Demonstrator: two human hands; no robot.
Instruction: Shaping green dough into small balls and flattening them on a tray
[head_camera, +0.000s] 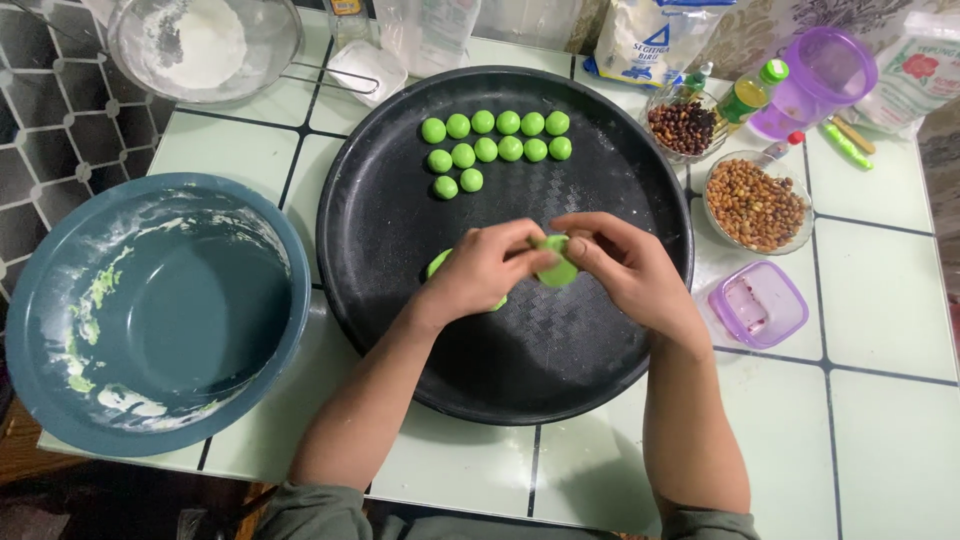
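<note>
- Left hand (480, 272) and right hand (625, 268) meet over the middle of the black round tray (600, 340), fingers of both pinched on one green dough piece (556, 268).
- Another green dough lump (438, 262) lies under the left hand.
- Rolled green dough balls (497, 137) sit in rows at the tray's far side.
- Blue mixing bowl (60, 330) stands left on the worktop (880, 420), peanut bowl (757, 204) right.

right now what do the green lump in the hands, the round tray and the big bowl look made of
Green lump: soft dough by the look, matte and dented where the left hand and right hand pinch it. Tray: probably plastic or coated metal, black with a woven-pattern floor and dull sheen. Bowl: likely plastic, smooth blue-grey, smeared with flour and green scraps.
</note>
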